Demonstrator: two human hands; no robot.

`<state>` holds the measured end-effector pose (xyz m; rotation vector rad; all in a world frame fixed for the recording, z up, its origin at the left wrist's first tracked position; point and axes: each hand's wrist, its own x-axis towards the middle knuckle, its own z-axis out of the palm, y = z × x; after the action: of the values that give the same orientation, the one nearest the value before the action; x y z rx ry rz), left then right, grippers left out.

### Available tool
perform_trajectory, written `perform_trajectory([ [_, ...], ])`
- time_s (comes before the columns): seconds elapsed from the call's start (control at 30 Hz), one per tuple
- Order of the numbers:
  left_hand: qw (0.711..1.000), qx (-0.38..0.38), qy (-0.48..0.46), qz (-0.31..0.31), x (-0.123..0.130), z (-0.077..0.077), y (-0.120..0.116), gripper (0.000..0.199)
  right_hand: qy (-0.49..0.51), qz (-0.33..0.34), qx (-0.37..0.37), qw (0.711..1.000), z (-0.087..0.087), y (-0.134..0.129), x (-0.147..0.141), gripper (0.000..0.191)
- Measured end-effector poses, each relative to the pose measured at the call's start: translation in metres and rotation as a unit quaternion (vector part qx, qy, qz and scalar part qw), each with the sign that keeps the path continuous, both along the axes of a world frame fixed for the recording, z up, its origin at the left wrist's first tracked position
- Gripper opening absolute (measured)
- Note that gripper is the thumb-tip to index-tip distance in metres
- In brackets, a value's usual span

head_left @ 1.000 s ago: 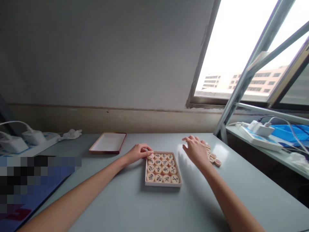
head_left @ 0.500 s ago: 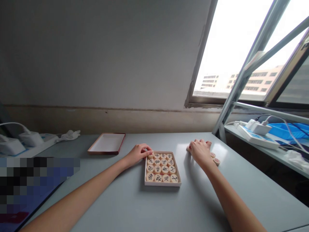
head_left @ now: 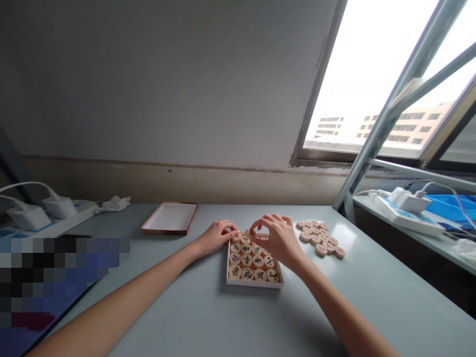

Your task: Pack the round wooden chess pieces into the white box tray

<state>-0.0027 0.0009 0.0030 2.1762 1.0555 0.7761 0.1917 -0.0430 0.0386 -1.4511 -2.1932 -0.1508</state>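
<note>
A shallow white-edged box point(head_left: 255, 284) stands on the table, filled with rows of round wooden xiangqi pieces point(head_left: 246, 260) marked with black characters. At its far left corner is my left hand point(head_left: 215, 238), fingers closed on a piece point(head_left: 236, 238) with a red mark there. My right hand point(head_left: 278, 238) is over the box's far side, pinching another xiangqi piece point(head_left: 250, 232) between thumb and fingers, beside the left fingertips. It hides part of the right rows. A loose group of red-marked pieces point(head_left: 315, 239) lies on the table right of the box.
An open box lid point(head_left: 171, 217) lies at the back left of the grey table point(head_left: 178, 312). Power strips with plugs and cables sit at the far left point(head_left: 76, 210) and on a right-hand shelf point(head_left: 409, 213). A metal frame post point(head_left: 379, 119) rises by the window.
My right hand has moved left from the loose pieces to the box's far side, with a piece in its fingers. My left hand has stayed at the box corner.
</note>
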Motion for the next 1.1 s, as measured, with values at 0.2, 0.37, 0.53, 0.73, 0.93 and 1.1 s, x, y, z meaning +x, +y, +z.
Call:
perform_trajectory([
  [0.2,1.000,0.002,0.001,-0.001,0.000,0.002,0.000,0.029,-0.020,0.009,-0.032,0.999,-0.006,-0.004,-0.010,0.016],
  [0.37,1.000,-0.006,-0.003,-0.005,0.000,0.002,-0.001,0.030,-0.007,0.030,-0.044,0.999,-0.008,-0.001,-0.006,0.017],
  [0.53,1.000,-0.009,0.002,0.001,0.001,0.004,-0.002,0.030,-0.001,-0.003,-0.032,0.999,-0.002,0.006,0.012,0.012],
  [0.73,1.000,-0.011,0.000,0.002,0.001,0.003,-0.001,0.032,-0.139,-0.268,-0.071,0.950,-0.004,0.021,0.068,0.019],
  [0.93,1.000,-0.019,-0.004,0.015,-0.001,0.002,0.001,0.034,-0.128,-0.305,-0.180,0.926,-0.007,0.028,0.094,0.019],
  [1.1,0.997,-0.078,-0.026,0.004,-0.003,0.003,0.002,0.027,-0.107,-0.296,-0.190,0.930,-0.002,0.025,0.092,0.020],
])
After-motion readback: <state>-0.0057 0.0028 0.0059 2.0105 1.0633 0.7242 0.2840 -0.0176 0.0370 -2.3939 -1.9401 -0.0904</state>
